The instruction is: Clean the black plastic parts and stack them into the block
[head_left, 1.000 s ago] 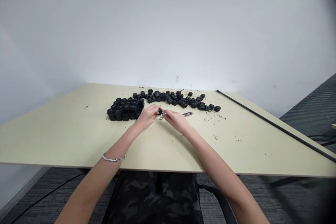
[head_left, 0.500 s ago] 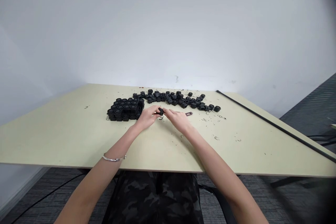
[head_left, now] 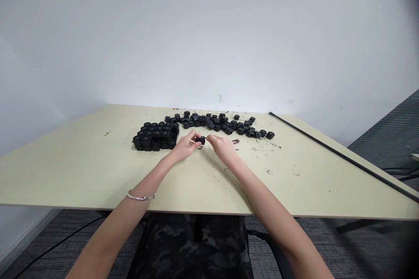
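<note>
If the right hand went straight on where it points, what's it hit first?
The right hand would likely meet the black plastic part held by the left hand; depth is unclear.

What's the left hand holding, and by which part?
A small black plastic part, pinched at its near left side by the fingertips of the left hand.

- Left hand [head_left: 185,146] working at centre, fingers [head_left: 195,135] curled into a tight pinch
- Right hand [head_left: 224,148] angled in opposite, fingertips [head_left: 209,137] pointing at my left hand, just apart
- Left forearm [head_left: 140,187] and right forearm [head_left: 265,196] stretched forward, converging
</note>
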Motion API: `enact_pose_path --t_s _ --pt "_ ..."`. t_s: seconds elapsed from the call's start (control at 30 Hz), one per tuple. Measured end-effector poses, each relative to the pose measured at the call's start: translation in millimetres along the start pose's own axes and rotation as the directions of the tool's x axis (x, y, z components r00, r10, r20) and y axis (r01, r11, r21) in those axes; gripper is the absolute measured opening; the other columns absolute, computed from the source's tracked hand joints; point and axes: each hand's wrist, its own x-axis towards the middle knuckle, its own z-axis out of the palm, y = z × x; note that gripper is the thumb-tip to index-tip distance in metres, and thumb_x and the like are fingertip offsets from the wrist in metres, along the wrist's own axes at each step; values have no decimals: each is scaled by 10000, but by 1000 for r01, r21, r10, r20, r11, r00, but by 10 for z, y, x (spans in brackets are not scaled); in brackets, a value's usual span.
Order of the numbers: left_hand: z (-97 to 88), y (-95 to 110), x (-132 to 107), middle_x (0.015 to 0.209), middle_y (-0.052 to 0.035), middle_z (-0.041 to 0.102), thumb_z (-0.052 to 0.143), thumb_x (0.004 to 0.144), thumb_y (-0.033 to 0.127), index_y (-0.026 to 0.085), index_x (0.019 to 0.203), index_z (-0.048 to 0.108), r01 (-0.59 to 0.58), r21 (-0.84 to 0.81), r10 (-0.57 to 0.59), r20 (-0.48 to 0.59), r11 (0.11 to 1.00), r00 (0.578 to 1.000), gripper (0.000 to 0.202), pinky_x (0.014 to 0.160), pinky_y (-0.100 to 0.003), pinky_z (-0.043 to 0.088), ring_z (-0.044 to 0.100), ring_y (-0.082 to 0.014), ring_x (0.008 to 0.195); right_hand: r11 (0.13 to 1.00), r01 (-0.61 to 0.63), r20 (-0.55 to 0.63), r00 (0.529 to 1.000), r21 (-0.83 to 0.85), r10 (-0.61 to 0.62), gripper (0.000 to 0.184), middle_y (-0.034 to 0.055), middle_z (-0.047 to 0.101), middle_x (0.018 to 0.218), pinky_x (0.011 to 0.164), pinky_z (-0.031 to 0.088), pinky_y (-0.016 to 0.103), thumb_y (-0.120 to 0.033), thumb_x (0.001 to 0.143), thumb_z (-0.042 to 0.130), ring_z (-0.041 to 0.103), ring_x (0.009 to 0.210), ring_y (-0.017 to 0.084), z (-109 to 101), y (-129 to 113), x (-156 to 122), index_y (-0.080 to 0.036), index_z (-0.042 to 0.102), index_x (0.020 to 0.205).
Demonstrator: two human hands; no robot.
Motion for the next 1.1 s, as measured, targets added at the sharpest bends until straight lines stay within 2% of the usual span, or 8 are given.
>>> enact_pose_path --t_s 0.2,0.4,0.67,0.87,1.1 --pt "11 -21 11 932 -34 576 568 776 286 204 936 491 8 -88 -10 -13 996 1000 195 734 -294 503 582 -161 890 994 -28 -10 1000 109 29 253 27 633 776 509 191 247 -280 925 351 461 566 135 2 -10 23 -225 594 886" --pt "2 46 3 980 -55 593 612 747 307 212 960 442 72 -204 -82 -38 976 996 288 734 -299 490 595 -179 928 976 -54 0 998 211 55 270 10 583 667 513 209 228 -309 926 361 427 537 121 -21 -38 33 -212 580 803" --pt "15 124 -5 871 -21 629 636 728 345 202 918 406 148 -401 -176 -34 904 984 331 706 -286 457 572 -104 675 964 -6 -15 1000 266 11 281 1 546 622 516 231 219 -324 926 360 421 529 119 -15 -26 35 -205 561 770" --pt "9 147 -10 830 -19 650 657 720 355 199 913 398 160 -453 -199 -39 877 979 358 664 -263 441 565 -101 651 967 5 -21 1000 255 1 274 6 552 626 513 219 219 -314 930 359 422 525 120 -14 -37 30 -203 554 774" --pt "0 145 -14 695 17 625 651 724 391 207 912 409 165 -457 -221 -73 874 972 357 626 -260 436 555 -109 596 980 37 -21 999 195 -34 242 14 579 676 521 226 224 -278 932 352 447 548 127 -15 -42 16 -212 554 814"
